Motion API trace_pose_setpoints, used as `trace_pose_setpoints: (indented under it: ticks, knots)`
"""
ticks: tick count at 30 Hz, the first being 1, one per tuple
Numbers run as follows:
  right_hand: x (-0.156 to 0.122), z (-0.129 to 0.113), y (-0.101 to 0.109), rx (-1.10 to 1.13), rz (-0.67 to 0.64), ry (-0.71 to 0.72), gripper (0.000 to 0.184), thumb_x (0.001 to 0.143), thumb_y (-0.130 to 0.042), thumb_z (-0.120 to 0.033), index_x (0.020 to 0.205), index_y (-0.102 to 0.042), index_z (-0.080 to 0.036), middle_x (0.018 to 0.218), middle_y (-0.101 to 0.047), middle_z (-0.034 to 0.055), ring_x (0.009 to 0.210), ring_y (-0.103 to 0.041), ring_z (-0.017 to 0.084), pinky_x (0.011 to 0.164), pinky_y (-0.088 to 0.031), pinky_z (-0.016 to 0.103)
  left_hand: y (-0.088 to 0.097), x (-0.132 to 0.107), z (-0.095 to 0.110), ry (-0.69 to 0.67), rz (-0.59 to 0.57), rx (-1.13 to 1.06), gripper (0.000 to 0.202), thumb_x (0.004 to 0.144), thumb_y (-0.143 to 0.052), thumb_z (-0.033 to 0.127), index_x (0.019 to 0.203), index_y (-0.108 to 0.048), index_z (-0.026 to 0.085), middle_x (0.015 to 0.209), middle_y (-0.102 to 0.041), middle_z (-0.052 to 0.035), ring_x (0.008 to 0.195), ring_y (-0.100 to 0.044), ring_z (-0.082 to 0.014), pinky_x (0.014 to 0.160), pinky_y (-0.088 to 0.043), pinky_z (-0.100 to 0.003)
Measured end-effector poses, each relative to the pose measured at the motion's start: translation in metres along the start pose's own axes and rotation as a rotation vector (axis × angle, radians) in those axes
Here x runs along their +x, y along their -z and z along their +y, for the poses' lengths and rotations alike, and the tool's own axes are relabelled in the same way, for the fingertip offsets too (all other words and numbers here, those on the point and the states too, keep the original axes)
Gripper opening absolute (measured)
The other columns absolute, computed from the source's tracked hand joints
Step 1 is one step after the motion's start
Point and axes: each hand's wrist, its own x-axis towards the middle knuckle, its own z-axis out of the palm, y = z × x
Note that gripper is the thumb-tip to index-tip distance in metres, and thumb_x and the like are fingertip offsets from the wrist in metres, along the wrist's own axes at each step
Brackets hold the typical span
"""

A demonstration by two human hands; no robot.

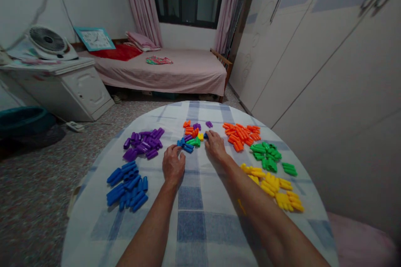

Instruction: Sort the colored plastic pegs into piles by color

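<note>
Grip: right hand (215, 146) on a blue peg (206, 135), left hand (173, 166) nearby

Chunky plastic pegs lie in loose single-colour piles on the worktop (200, 225). A purple pile (142, 142) and a blue pile (127, 185) sit to the left, with an orange pile (241, 137), a green pile (266, 153) and a yellow pile (271, 185) to the right. Between them is a small mixed heap (189, 138), just ahead of the left hand (173, 164). A lone blue peg (206, 135) touches the fingertips of the right hand (215, 146).
</note>
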Motion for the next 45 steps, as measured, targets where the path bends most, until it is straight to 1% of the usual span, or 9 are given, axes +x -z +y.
trace_pose_setpoints:
  ticks: [5, 9, 19, 26, 31, 35, 37, 41, 45]
  knots:
    - [-0.01, -0.002, -0.01, -0.027, 0.078, -0.07, 0.031, 0.092, -0.044, -0.019, 0.122, -0.05, -0.019, 0.124, -0.053, 0.0084, 0.115, -0.045, 0.019, 0.095, -0.034, 0.032, -0.002, 0.002, -0.004, -0.005, -0.015, 0.036, 0.03, 0.081, -0.048, 0.022, 0.106, -0.066, 0.017, 0.117, -0.059, -0.0087, 0.106, -0.055, -0.0245, 0.096, -0.045, -0.037]
    - [-0.01, -0.007, -0.003, -0.112, 0.019, -0.097, 0.025, 0.093, -0.043, -0.018, 0.116, -0.051, -0.018, 0.116, -0.055, 0.009, 0.106, -0.049, 0.021, 0.085, -0.038, 0.033, -0.002, 0.002, -0.005, 0.0, -0.017, 0.036, 0.031, 0.081, -0.048, 0.022, 0.106, -0.066, 0.017, 0.117, -0.059, -0.009, 0.106, -0.055, -0.024, 0.096, -0.045, -0.037]
    - [-0.027, -0.009, 0.018, -0.133, -0.079, -0.094, 0.023, 0.089, -0.052, -0.02, 0.111, -0.055, -0.018, 0.112, -0.058, 0.0065, 0.099, -0.054, 0.02, 0.075, -0.037, 0.029, -0.002, 0.002, -0.001, 0.028, -0.012, -0.004, 0.031, 0.079, -0.047, 0.015, 0.104, -0.065, 0.017, 0.116, -0.06, -0.0082, 0.108, -0.055, -0.0224, 0.099, -0.044, -0.036]
    - [-0.051, -0.01, 0.018, -0.061, -0.041, -0.072, 0.02, 0.087, -0.055, -0.02, 0.107, -0.058, -0.019, 0.108, -0.06, 0.0043, 0.094, -0.056, 0.018, 0.072, -0.036, 0.027, -0.003, 0.001, -0.003, 0.021, -0.021, -0.008, 0.032, 0.08, -0.046, 0.016, 0.107, -0.064, 0.016, 0.117, -0.06, -0.009, 0.11, -0.054, -0.0233, 0.101, -0.044, -0.038]
    - [-0.073, -0.024, 0.013, -0.018, 0.003, -0.04, 0.02, 0.086, -0.057, -0.02, 0.105, -0.06, -0.019, 0.104, -0.061, 0.0055, 0.093, -0.057, 0.02, 0.077, -0.039, 0.029, -0.001, 0.0, 0.003, -0.056, -0.036, 0.046, 0.055, 0.08, -0.045, 0.013, 0.135, -0.047, 0.016, 0.141, -0.045, -0.0102, 0.128, -0.043, -0.0241, 0.108, -0.039, -0.04]
    - [-0.092, -0.035, 0.007, 0.058, 0.016, 0.033, 0.022, 0.084, -0.057, -0.019, 0.106, -0.062, -0.019, 0.104, -0.062, 0.0077, 0.096, -0.057, 0.022, 0.082, -0.042, 0.032, 0.001, -0.003, 0.01, -0.144, -0.176, 0.153, 0.063, 0.079, -0.041, 0.008, 0.141, -0.041, 0.019, 0.151, -0.034, -0.006, 0.137, -0.032, -0.026, 0.11, -0.036, -0.043]
    - [-0.103, -0.037, 0.002, 0.14, 0.022, 0.079, 0.03, 0.083, -0.055, -0.017, 0.113, -0.06, -0.019, 0.11, -0.062, 0.0088, 0.101, -0.057, 0.023, 0.087, -0.044, 0.034, 0.001, -0.004, 0.012, -0.145, -0.214, 0.187, 0.06, 0.08, -0.041, 0.009, 0.14, -0.044, 0.02, 0.149, -0.037, -0.0055, 0.136, -0.033, -0.0263, 0.11, -0.036, -0.043]
    - [-0.124, -0.032, -0.015, 0.347, 0.165, 0.128, 0.053, 0.082, -0.05, -0.017, 0.135, -0.044, -0.015, 0.134, -0.049, 0.014, 0.124, -0.046, 0.025, 0.102, -0.041, 0.042, 0.003, -0.004, 0.013, -0.113, -0.156, 0.208, 0.053, 0.081, -0.046, 0.014, 0.134, -0.051, 0.021, 0.138, -0.049, -0.0071, 0.123, -0.045, -0.0244, 0.107, -0.038, -0.039]
    - [-0.133, -0.026, -0.027, 0.52, 0.307, 0.087, 0.055, 0.082, -0.046, -0.017, 0.136, -0.04, -0.015, 0.134, -0.047, 0.0147, 0.124, -0.046, 0.023, 0.104, -0.041, 0.043, 0.007, -0.004, 0.018, -0.12, -0.114, 0.228, 0.045, 0.08, -0.049, 0.014, 0.123, -0.059, 0.022, 0.124, -0.056, -0.0079, 0.109, -0.051, -0.0232, 0.098, -0.043, -0.037]
